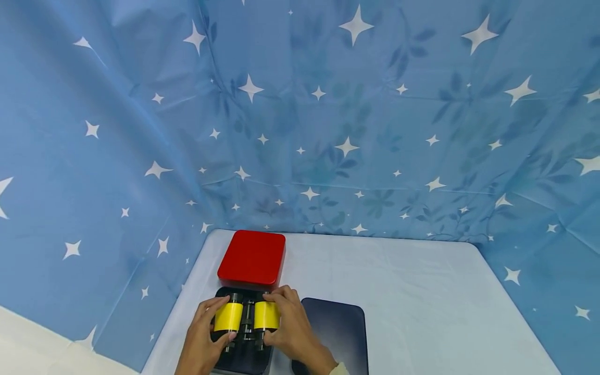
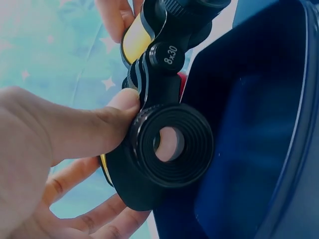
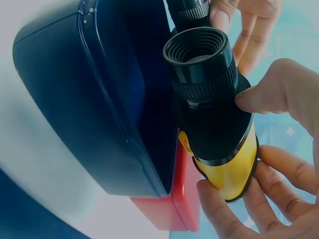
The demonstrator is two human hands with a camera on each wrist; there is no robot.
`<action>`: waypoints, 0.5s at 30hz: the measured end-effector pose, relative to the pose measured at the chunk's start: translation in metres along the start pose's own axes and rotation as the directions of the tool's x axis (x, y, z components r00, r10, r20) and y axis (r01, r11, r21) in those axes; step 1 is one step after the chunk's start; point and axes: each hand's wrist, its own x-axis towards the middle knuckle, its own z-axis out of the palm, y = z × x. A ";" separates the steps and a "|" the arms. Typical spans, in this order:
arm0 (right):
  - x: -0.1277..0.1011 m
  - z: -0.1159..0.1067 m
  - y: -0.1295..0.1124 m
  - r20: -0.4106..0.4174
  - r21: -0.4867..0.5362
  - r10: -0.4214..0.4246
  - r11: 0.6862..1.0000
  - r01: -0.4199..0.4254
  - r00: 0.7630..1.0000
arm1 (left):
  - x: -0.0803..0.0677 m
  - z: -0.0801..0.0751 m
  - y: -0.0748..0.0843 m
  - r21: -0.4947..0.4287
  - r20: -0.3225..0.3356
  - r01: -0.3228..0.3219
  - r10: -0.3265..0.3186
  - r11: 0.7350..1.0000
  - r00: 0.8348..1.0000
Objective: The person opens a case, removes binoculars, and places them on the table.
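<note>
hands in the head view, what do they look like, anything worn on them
Both hands are bare: the left hand and right hand show no gloves, rings or watch. A pale cuff edges the right wrist. Fingers have short, plain nails.

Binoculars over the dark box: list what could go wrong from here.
1. The left hand and right hand grip the binoculars by the smooth yellow barrels; they might slip and drop into the dark box.
2. The left thumb sits right beside the eyepiece, so it could smear the lens.
3. The red box touches the dark one and may get nudged.
</note>
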 end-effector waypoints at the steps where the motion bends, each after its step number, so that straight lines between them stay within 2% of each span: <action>1: -0.001 -0.003 0.001 -0.001 0.018 0.004 1.000 -0.004 1.000 | 0.000 0.001 0.002 -0.009 0.001 -0.004 0.004 1.000 1.000; 8: -0.009 -0.020 0.013 -0.002 0.149 -0.006 0.989 0.006 1.000 | 0.001 0.008 0.010 -0.048 0.015 0.007 -0.007 0.999 1.000; 15: -0.016 -0.031 0.022 -0.025 0.180 -0.010 0.984 0.014 1.000 | 0.000 0.014 0.017 -0.104 0.043 0.004 0.000 0.995 0.999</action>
